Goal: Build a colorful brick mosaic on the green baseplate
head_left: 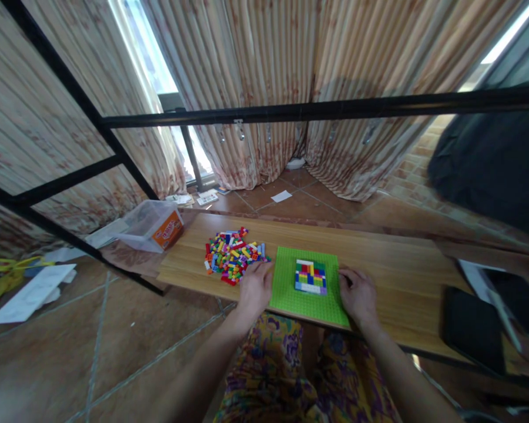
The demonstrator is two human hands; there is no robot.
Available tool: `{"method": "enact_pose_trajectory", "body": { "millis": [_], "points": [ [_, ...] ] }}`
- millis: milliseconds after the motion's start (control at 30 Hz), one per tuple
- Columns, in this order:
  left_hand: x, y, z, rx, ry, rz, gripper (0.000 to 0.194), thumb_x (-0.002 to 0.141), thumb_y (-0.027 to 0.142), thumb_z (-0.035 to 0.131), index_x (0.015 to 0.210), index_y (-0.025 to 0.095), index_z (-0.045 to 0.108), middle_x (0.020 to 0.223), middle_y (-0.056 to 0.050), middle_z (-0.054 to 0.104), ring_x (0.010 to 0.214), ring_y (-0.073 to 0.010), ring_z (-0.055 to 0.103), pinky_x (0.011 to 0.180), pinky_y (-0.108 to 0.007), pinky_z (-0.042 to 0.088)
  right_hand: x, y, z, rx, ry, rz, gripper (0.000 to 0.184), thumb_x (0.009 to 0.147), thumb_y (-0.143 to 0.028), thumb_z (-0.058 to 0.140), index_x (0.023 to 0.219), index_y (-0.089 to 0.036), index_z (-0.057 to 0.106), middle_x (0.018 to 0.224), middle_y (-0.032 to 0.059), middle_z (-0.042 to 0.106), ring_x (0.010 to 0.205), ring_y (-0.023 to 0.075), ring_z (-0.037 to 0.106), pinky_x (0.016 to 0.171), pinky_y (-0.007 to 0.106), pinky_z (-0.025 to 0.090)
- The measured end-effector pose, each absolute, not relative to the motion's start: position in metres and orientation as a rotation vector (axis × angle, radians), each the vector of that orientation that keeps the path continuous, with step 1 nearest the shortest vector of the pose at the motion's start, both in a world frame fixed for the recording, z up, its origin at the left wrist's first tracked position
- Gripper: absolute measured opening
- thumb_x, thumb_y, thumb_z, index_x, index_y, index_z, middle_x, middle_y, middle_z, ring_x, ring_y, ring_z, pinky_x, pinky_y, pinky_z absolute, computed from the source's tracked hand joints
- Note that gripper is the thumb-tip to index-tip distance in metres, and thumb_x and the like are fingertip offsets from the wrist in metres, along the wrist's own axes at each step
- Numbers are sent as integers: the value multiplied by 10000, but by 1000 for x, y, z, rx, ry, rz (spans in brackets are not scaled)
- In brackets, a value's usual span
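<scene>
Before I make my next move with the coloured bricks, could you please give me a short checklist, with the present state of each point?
1. Green, square, studded plastic baseplate lies on the brown wooden table: ok.
2. Left hand and right hand are at opposite sides of the baseplate: ok.
3. Multicoloured rectangular block of plastic bricks sits inside the baseplate's edges: ok.
4. Loose, small plastic bricks are sorted by colour: not ok, they lie mixed in a pile.
5. Each hand has a firm grip on the baseplate: cannot tell.
</scene>
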State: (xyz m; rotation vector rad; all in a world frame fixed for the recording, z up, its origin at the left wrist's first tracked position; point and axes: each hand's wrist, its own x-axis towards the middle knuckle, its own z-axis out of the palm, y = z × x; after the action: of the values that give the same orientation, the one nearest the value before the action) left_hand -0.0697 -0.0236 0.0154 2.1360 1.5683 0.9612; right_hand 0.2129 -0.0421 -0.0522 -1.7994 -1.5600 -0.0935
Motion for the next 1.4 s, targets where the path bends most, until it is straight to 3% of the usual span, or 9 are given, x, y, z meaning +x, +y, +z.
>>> {"method": "enact_pose_trajectory", "body": {
  "millis": [300,733,933,1100,1400],
  "points": [
    [-155,-35,5,2004,1833,1007,207,851,140,544,999,190,680,1025,-79,675,996,-208,617,917,-371,513,218,-43,-55,-1801,-1559,-82,329,859,-367,437,876,-184,710,897,111,690,825,249,591,819,405,467],
    [-150,-2,2,2073,2005,830,268,859,153,524,1065,197,689,1074,-76,660,1033,-212,592,958,-359,482,220,-44,-57,-1838,-1567,-89,366,832,-382,428,896,-170,720,902,123,690,843,261,600,802,405,475],
    [-157,35,25,2278,2058,513,336,850,128,501,1103,227,699,1130,-79,637,1084,-217,553,992,-356,438,220,-44,-56,-1830,-1555,-62,364,828,-395,440,891,-167,715,914,116,690,800,244,600,780,391,479],
    [-152,53,31,2421,1988,282,317,805,100,509,982,222,741,1060,-106,645,1042,-247,547,972,-396,428,218,-44,-54,-1818,-1561,-82,330,832,-376,446,866,-180,709,881,110,688,804,247,592,806,408,473],
    [-154,69,30,2548,1844,305,226,784,70,507,853,176,694,999,-130,657,996,-266,561,946,-406,434,216,-43,-54,-1798,-1544,-79,301,850,-339,458,878,-182,714,897,106,688,828,242,592,820,397,472]
  ]
}}
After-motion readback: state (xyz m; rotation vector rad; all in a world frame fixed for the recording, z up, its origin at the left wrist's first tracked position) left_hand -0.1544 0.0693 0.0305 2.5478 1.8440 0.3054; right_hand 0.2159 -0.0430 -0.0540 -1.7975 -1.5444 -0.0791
